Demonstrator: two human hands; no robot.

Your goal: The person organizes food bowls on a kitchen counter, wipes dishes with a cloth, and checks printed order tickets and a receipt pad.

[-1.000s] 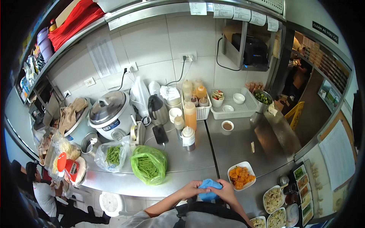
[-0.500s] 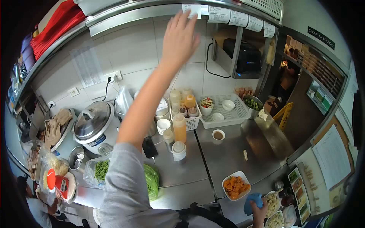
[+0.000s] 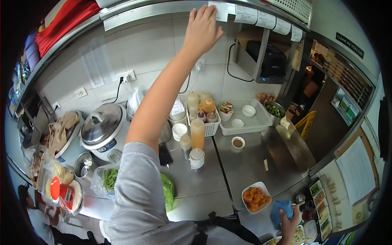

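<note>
My left hand [image 3: 201,30] is raised to the metal ticket rail [image 3: 163,13] with its fingers stretched out and parted. The fingertips lie at the rail, beside a white paper slip [image 3: 221,11]; whether they touch the slip I cannot tell. At the lower right, my right hand [image 3: 289,222] is closed on a crumpled blue cloth [image 3: 281,211]. Just left of the cloth stands a white square bowl [image 3: 267,190] of orange, sauced pieces [image 3: 256,199]. Containers of pale chopped food [image 3: 299,235] sit under and beside my right hand.
Several printed receipts [image 3: 266,19] hang along the rail. Sauce bottles [image 3: 197,134] stand mid-counter, near a small cup of brown sauce [image 3: 238,142] and a white basket [image 3: 247,130]. A rice cooker [image 3: 104,126] is at left. Another person [image 3: 38,218] is at the lower left.
My left hand has moved up against the rail beside the slip. My right hand still holds the blue cloth, now slightly nearer the square bowl's right side. The view has shifted slightly.
</note>
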